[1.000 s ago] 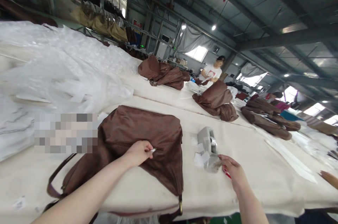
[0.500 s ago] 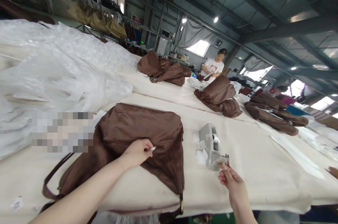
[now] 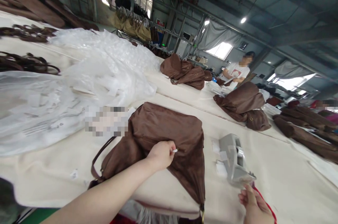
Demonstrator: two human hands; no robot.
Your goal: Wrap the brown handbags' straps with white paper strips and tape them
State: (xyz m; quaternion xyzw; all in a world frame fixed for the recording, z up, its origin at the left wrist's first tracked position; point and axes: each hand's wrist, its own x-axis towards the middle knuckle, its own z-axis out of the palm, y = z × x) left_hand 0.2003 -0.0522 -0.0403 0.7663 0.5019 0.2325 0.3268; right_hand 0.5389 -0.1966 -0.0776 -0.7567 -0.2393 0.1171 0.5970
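Observation:
A brown bag (image 3: pixel 169 118) lies on the cream-covered table, one strap looping out at its left. My left hand (image 3: pixel 162 154) rests over the bag's front, thumb and fingers pinched on a small white piece at the zipper pull (image 3: pixel 180 149). A grey tape dispenser (image 3: pixel 232 159) stands right of the bag, several white paper slips stuck along its side. At its front end my right hand (image 3: pixel 255 203) is closed in a pinch, seemingly on the end of the clear tape. A red cord (image 3: pixel 266 203) runs along that hand; where it attaches is hidden.
Clear plastic bags (image 3: pixel 105 58) are heaped at the left, near dark straps (image 3: pixel 29 64). More brown bags (image 3: pixel 185 72) lie across the table, others (image 3: pixel 240 102) behind the dispenser. A person (image 3: pixel 236 71) in a white shirt stands at the far side.
The view has swung left, so the scene sits further right and more straps show. Both hands keep their places at the zipper and the dispenser. The red cord shows more clearly.

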